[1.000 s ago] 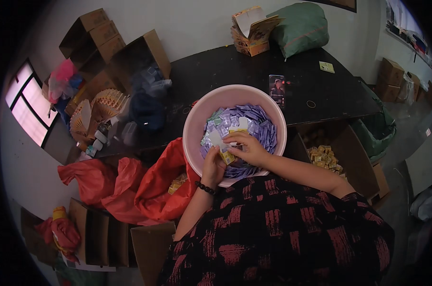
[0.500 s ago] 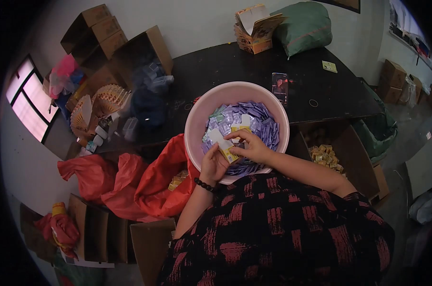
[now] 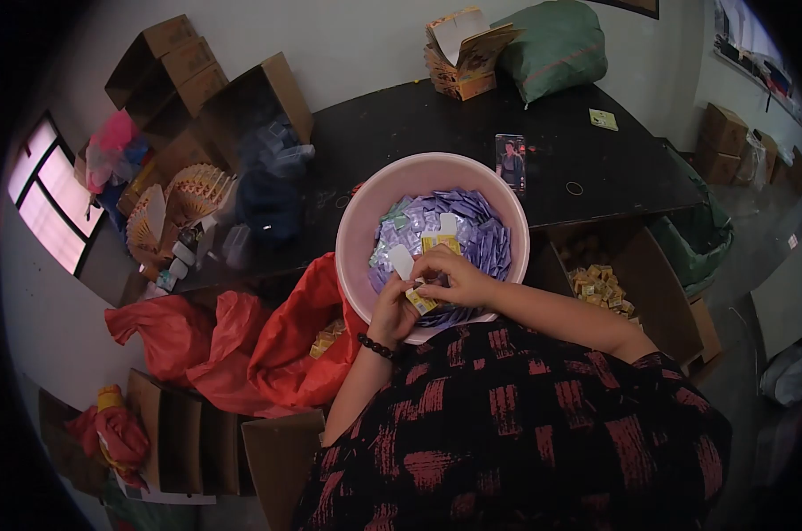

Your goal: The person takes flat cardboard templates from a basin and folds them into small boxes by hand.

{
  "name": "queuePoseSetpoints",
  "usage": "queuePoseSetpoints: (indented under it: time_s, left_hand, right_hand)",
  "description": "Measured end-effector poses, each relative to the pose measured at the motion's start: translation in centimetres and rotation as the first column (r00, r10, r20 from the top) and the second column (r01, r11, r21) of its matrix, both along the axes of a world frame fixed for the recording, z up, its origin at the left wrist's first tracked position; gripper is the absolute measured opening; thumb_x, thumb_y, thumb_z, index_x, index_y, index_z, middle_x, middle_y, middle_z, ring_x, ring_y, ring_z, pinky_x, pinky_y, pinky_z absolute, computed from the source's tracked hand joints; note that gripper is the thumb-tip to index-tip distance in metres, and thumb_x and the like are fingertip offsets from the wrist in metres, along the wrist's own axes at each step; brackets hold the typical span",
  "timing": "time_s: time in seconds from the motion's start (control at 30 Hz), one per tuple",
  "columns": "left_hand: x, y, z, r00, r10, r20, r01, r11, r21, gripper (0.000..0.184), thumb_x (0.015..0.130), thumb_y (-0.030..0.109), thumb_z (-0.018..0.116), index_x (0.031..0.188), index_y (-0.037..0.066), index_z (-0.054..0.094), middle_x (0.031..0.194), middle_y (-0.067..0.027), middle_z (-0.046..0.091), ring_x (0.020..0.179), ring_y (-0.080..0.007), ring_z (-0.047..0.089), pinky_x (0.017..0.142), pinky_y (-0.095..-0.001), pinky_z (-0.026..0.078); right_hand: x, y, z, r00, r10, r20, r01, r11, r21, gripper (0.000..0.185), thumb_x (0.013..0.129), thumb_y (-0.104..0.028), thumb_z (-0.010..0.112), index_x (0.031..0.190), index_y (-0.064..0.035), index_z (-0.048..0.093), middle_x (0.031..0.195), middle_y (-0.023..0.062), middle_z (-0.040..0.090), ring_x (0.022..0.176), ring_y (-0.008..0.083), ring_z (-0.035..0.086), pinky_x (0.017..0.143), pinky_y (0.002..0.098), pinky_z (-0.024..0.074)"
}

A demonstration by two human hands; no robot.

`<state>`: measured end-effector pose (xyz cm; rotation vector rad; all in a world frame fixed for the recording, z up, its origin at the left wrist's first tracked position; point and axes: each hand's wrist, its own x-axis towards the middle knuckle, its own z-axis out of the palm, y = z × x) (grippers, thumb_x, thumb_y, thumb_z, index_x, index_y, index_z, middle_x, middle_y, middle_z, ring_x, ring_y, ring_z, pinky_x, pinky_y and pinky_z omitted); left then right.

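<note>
Head view showed the bare left hand [image 3: 392,311] wrapped around a small yellow-and-white cardboard carton [image 3: 424,305], tilted, its white flap [image 3: 401,262] standing open, above a round pale-pink plastic basin [image 3: 351,221]. The bare right hand [image 3: 458,276] had its fingers bunched narrowly at the carton's open end; whether they pinched the card or something slim could not be told. Half a second earlier more of the carton's face had shown; since then the right fingers had curled down over it, hiding part of the opening. That change suggested the handling had moved to the carton's mouth, with the left hand steadying it.

Flat purple sachets [image 3: 491,243] filled much of the basin, and a second yellow carton with a raised white flap [image 3: 439,241] lay on them, just beyond the right hand. Behind stood the black surface [image 3: 392,124], with a lit phone [image 3: 510,163] near the basin's rim
</note>
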<state>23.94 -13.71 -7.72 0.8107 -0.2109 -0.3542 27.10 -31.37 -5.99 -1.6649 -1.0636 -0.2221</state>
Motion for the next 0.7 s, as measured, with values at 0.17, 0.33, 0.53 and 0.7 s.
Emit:
queuePoseSetpoints:
  time_s: [0.17, 0.33, 0.53, 0.7]
  left_hand:
    - [-0.2, 0.0, 0.3, 1.0, -0.008, -0.003, 0.008, 1.0, 0.015, 0.042, 0.085, 0.009, 0.043, 0.126, 0.006, 0.036, 0.115, -0.0178, 0.053, 0.101, -0.0316, 0.059, 0.074, -0.046, 0.056]
    - [-0.3, -0.1, 0.7, 1.0, -0.001, 0.009, 0.001, 1.0, 0.023, 0.049, 0.084, 0.01, 0.04, 0.132, 0.006, 0.033, 0.116, -0.0155, 0.053, 0.1, -0.0293, 0.059, 0.075, -0.044, 0.056]
    - [0.3, 0.3, 0.0, 0.999, -0.018, -0.034, 0.019, 1.0, 0.019, 0.05, 0.082, 0.01, 0.038, 0.131, 0.007, 0.035, 0.116, -0.0144, 0.053, 0.101, -0.027, 0.058, 0.074, -0.0434, 0.057]
    - [-0.3, -0.2, 1.0, 1.0, -0.005, -0.024, 0.006, 0.999, 0.038, 0.041, 0.089, 0.016, 0.043, 0.129, 0.006, 0.038, 0.116, -0.0123, 0.053, 0.104, -0.0244, 0.058, 0.077, -0.0411, 0.057]
  right_hand:
    - [-0.1, 0.0, 0.1, 0.992, -0.029, 0.126, 0.033, 0.999, -0.03, 0.019, 0.079, -0.022, 0.068, 0.09, -0.0083, 0.063, 0.097, 0.0071, 0.056, 0.098, 0.0241, 0.05, 0.086, 0.0337, 0.0363]
    - [-0.5, 0.4, -0.4, 0.993, -0.1, 0.059, 0.099, 0.995, 0.009, 0.017, 0.079, -0.021, 0.069, 0.088, -0.0069, 0.065, 0.103, 0.009, 0.054, 0.099, 0.0246, 0.049, 0.087, 0.0353, 0.0387]
    - [-0.7, 0.8, -1.2, 0.99, -0.095, -0.1, 0.107, 0.987, 0.12, 0.017, 0.079, -0.018, 0.07, 0.089, -0.0049, 0.067, 0.113, 0.0111, 0.054, 0.107, 0.0235, 0.049, 0.089, 0.0371, 0.0418]
    - [-0.1, 0.7, -1.5, 0.981, 0.007, -0.193, 0.016, 0.993, 0.115, 0.019, 0.081, -0.017, 0.069, 0.092, -0.0023, 0.066, 0.111, 0.0124, 0.061, 0.112, 0.0247, 0.053, 0.094, 0.0361, 0.0411]
